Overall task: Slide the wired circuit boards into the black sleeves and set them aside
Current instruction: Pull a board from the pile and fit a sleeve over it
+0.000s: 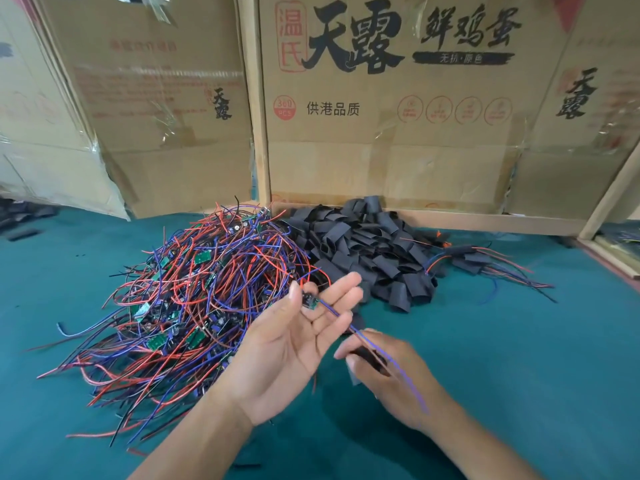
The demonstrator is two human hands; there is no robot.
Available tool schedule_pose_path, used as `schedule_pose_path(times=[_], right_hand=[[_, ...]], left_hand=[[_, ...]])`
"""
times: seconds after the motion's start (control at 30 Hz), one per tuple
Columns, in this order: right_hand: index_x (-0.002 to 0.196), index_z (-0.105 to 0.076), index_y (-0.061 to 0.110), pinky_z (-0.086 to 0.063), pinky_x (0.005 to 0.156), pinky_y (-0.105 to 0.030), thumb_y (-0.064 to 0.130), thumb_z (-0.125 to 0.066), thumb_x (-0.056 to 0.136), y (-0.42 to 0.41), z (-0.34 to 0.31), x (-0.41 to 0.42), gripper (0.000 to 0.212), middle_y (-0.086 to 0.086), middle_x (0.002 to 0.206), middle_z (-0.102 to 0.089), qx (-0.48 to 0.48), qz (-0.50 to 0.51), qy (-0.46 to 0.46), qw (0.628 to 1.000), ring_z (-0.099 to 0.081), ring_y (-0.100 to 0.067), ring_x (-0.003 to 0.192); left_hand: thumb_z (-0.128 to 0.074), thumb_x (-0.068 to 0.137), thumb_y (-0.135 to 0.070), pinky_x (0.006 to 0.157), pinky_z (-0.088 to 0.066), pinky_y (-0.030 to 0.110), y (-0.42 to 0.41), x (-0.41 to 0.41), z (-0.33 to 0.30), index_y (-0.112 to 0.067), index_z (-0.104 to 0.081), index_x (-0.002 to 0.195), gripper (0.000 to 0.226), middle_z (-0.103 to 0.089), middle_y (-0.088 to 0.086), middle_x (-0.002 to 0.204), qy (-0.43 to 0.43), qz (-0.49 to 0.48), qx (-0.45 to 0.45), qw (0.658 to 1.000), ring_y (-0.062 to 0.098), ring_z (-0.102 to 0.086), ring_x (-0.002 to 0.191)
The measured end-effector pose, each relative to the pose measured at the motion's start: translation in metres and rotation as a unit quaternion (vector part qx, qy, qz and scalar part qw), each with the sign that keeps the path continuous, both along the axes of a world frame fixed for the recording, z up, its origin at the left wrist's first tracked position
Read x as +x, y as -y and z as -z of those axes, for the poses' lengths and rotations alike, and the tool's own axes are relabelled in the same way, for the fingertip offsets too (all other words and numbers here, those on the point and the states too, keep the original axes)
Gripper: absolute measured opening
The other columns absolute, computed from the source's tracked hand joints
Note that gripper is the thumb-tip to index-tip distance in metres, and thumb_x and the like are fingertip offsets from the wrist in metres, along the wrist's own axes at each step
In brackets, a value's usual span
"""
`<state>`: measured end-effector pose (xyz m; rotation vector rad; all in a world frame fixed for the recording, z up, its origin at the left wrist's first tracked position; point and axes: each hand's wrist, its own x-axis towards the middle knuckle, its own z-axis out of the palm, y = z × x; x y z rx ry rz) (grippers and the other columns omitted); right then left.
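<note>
My left hand (294, 344) is palm up and pinches a small green circuit board (307, 301) between thumb and fingers. The board's blue and black wires (377, 351) run down to the right, across my right hand (391, 375). That hand grips a black sleeve (370, 362) with the wires passing into it. Left of the hands lies a big tangled pile of wired boards (194, 296) with red, blue and black leads. Behind the hands is a heap of empty black sleeves (367, 251). A few sleeved boards (467, 259) lie at the right.
Everything rests on a teal cloth table (519, 358). Cardboard boxes (398, 109) and a wooden frame stand along the back edge. Loose black sleeves (24, 233) lie at the far left.
</note>
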<state>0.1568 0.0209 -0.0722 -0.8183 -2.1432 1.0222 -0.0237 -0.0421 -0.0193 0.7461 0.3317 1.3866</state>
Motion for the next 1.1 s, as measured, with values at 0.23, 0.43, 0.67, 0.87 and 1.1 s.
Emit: schedule_pose_path(times=[0.23,0.43,0.67,0.87,1.1], right_hand=[[0.097,-0.074,0.024,-0.038,0.051,-0.015,0.023,-0.071,0.086,-0.002,-0.014,0.004,0.012,0.006,0.069,-0.053,-0.222,0.033,-0.139,0.965,-0.047,-0.006,0.057],[0.089,-0.068,0.007,-0.026,0.043,-0.016,0.021,-0.073,0.081,-0.004,-0.018,0.003,0.017,0.003,0.053,-0.042,-0.328,0.033,-0.218,0.918,-0.038,-0.009,0.045],[0.073,-0.064,0.003,-0.017,0.046,-0.027,0.021,-0.067,0.083,-0.005,-0.013,-0.002,0.021,-0.005,0.05,-0.036,-0.334,0.061,-0.244,0.908,-0.026,-0.015,0.044],[0.08,-0.07,0.008,-0.046,0.049,-0.019,0.013,-0.07,0.087,-0.023,-0.014,0.007,0.008,-0.005,0.084,-0.065,-0.327,0.142,-0.262,0.897,-0.057,-0.01,0.063],[0.096,-0.076,0.018,-0.056,0.067,-0.022,0.002,-0.066,0.091,-0.036,-0.005,0.016,0.02,-0.012,0.092,-0.056,-0.261,0.175,-0.264,0.912,-0.061,-0.014,0.079]], left_hand=[[-0.043,0.104,-0.027,0.107,-0.046,0.038,0.002,-0.002,-0.01,-0.012,-0.051,0.105,0.017,-0.043,0.018,0.152,0.034,-0.021,-0.004,0.999,0.026,-0.043,0.141],[-0.04,0.106,-0.025,0.11,-0.043,0.041,-0.002,-0.005,-0.007,-0.014,-0.046,0.108,0.013,-0.043,0.016,0.153,-0.003,-0.033,-0.005,0.999,0.026,-0.041,0.142],[-0.042,0.103,-0.029,0.103,-0.049,0.042,-0.008,-0.007,0.0,-0.016,-0.046,0.102,0.014,-0.052,0.017,0.146,-0.038,-0.089,0.011,0.995,0.028,-0.049,0.136],[-0.06,0.097,-0.021,0.077,-0.061,0.032,-0.01,-0.022,0.01,-0.001,-0.057,0.098,0.02,-0.074,0.016,0.108,-0.323,-0.22,-0.098,0.915,0.028,-0.073,0.099],[-0.074,0.088,-0.028,0.077,-0.059,0.043,-0.004,-0.039,0.013,-0.011,-0.06,0.09,0.022,-0.072,0.01,0.078,-0.686,-0.185,-0.091,0.698,0.028,-0.071,0.076]])
